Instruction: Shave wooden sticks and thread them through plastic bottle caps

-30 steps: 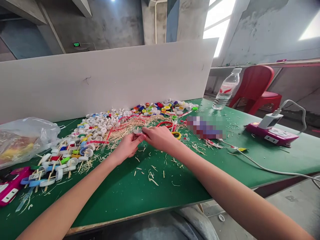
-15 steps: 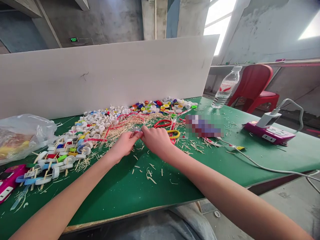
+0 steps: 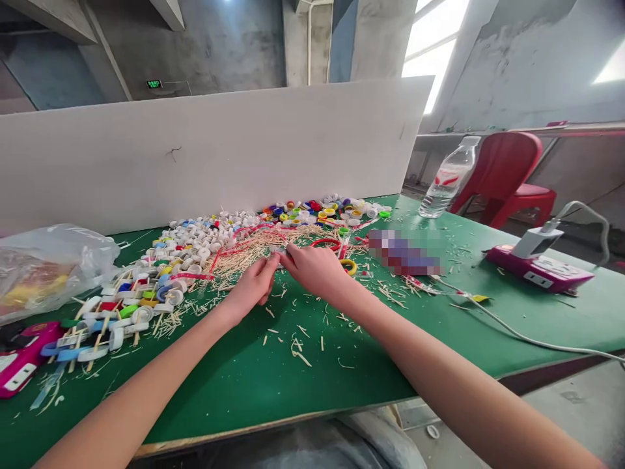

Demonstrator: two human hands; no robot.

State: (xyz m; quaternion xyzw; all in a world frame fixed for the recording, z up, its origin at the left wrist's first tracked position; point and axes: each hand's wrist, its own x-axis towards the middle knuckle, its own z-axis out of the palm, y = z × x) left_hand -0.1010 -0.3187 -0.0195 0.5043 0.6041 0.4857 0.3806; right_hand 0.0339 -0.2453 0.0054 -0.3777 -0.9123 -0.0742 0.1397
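Note:
My left hand [image 3: 254,285] and my right hand [image 3: 315,268] meet above the table, thumbs close together. Both are closed, with fingers pinched around a small whitish piece [image 3: 276,248] that shows just past the fingertips; its full shape is hidden. Behind them lies a heap of thin wooden sticks [image 3: 254,251]. Red-handled scissors [image 3: 326,243] and a yellow handle loop [image 3: 349,266] lie by my right hand, partly covered by it. To the left spread many bottle caps [image 3: 195,244], and the nearer caps [image 3: 127,311] have sticks through them.
A plastic bag [image 3: 92,251] and a magenta power strip [image 3: 34,352] lie at the left. At the right are a water bottle [image 3: 446,179], another magenta power strip [image 3: 547,268] with a charger, and a white cable [image 3: 508,329]. A white board [image 3: 293,143] stands behind.
The whole view has shifted slightly right and down. My hands stay together; the right hand's knuckles have turned a little, and the whitish piece shows less between the fingertips.

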